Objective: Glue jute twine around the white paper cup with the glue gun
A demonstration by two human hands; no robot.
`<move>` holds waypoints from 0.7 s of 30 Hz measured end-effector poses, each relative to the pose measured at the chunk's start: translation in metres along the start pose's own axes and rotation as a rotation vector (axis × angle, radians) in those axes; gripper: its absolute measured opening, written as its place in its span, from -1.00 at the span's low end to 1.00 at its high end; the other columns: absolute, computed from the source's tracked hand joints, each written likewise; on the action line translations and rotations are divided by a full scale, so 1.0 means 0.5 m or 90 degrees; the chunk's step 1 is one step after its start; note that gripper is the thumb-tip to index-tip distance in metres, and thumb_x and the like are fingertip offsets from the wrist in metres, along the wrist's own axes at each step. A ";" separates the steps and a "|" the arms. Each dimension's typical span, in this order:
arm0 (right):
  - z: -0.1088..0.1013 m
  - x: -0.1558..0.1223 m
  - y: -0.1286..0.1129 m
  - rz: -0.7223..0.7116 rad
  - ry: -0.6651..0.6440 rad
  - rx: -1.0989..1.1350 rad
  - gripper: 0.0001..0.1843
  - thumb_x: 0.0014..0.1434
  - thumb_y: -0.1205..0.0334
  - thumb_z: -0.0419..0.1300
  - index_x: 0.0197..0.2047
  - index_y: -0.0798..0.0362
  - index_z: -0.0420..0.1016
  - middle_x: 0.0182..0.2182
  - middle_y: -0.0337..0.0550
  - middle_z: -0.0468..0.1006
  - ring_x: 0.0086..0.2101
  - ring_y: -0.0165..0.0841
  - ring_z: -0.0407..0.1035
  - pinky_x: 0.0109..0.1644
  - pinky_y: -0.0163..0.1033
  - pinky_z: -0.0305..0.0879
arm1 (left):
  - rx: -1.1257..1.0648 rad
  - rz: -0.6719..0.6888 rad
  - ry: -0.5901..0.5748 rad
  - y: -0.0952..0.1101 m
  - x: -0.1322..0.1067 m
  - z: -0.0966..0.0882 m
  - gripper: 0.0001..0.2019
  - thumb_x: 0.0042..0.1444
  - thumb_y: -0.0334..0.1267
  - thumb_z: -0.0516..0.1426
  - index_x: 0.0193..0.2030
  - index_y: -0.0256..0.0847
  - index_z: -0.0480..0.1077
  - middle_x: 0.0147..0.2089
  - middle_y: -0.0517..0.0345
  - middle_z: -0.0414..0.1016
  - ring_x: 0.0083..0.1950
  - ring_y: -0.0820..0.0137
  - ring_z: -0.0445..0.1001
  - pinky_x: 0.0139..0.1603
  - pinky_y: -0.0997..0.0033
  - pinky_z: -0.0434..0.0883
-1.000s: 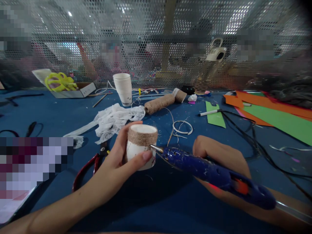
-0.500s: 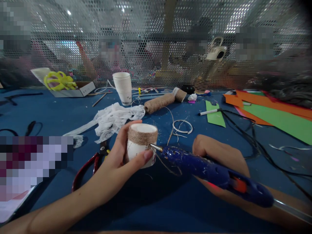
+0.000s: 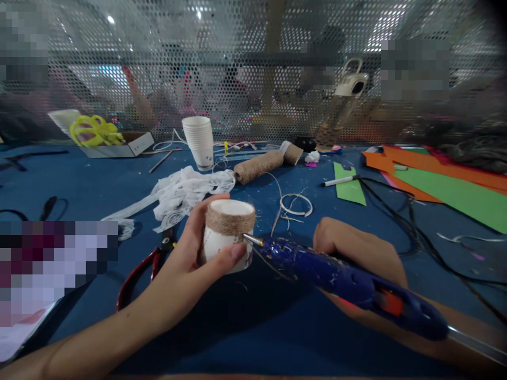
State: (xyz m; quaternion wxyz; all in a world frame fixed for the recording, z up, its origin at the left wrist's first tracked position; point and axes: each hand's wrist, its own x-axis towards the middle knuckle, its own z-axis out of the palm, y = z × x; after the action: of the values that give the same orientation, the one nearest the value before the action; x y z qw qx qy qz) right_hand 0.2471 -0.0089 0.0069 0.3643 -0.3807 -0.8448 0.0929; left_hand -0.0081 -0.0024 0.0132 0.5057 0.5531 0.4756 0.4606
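My left hand [image 3: 198,245] is closed round a white paper cup [image 3: 222,244], its thumb across the front. Brown twine [image 3: 230,222] is wound in a band below the cup's rim, and a loose strand hangs off its right side. In my right hand [image 3: 358,250] is a blue hot glue gun [image 3: 328,272] with a clear glue stick [image 3: 475,340] coming out of its rear. The gun's metal nozzle touches the cup just under the twine band. Most fingers of the right hand are hidden behind the gun.
Beyond the cup lie white lace [image 3: 178,192], a twine roll [image 3: 259,167] and stacked paper cups [image 3: 198,142]. Red-handled pliers [image 3: 137,274] are beside my left forearm. Black cable [image 3: 412,221] and coloured paper [image 3: 447,187] lie at right. A perforated metal screen [image 3: 253,68] stands behind.
The cup and my left hand have shifted very slightly left. The nozzle stays against the cup below the twine, and the loose strand hangs a little differently.
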 end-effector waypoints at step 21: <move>0.001 -0.002 0.002 0.028 -0.003 0.014 -0.70 0.05 0.46 0.21 -0.39 -0.04 0.12 -0.48 -0.36 0.29 -0.52 -0.49 0.20 -0.46 -0.33 0.11 | -0.107 -0.025 0.002 0.002 -0.003 0.004 -0.40 0.08 -0.12 0.40 0.25 0.11 0.34 0.02 0.22 0.49 0.00 0.24 0.45 -0.04 0.43 0.49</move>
State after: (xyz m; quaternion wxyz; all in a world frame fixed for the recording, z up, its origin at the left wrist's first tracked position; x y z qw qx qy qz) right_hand 0.2477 -0.0091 0.0054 0.3643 -0.3949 -0.8360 0.1114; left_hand -0.0064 -0.0042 0.0140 0.5588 0.4985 0.4465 0.4898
